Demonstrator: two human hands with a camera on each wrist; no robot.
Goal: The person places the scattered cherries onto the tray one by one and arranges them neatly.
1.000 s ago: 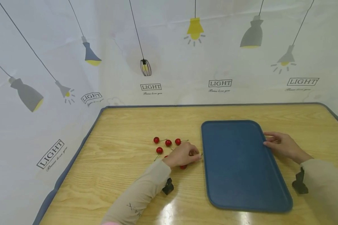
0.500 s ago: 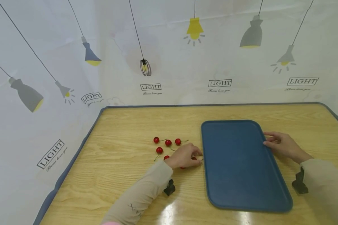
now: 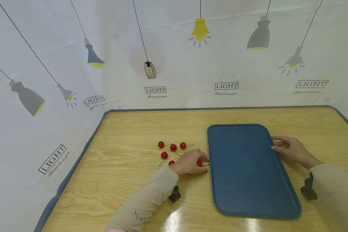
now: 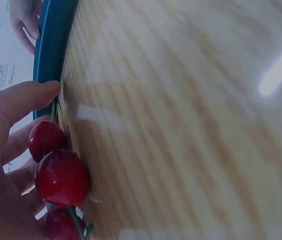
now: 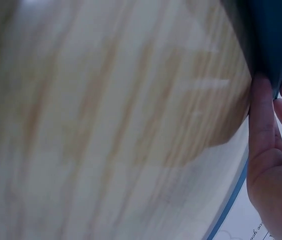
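Note:
My left hand (image 3: 191,162) reaches over the table beside the tray's left edge, thumb and fingers apart around a red cherry (image 3: 199,163). In the left wrist view, that cherry (image 4: 47,140) sits in the gap, its stem close to the thumb (image 4: 38,96). Other cherries (image 4: 62,178) lie just below the palm. Several more stemmed cherries (image 3: 173,147) are grouped to the left, some partly hidden by the hand. At the right, my right hand (image 3: 293,150) touches the edge of a blue rectangular tray (image 3: 249,170) with thumb and fingertips. The tray bears nothing.
The wooden table (image 3: 119,167) has a blue edge against a white cloth backdrop (image 3: 179,64) printed with lamps. Dark camera mounts (image 3: 174,194) sit under both wrists, close to the tabletop.
My left hand has shifted slightly toward me, and its thumb has moved away from the fingers, so the cherry between them shows more. The right hand and tray have not moved.

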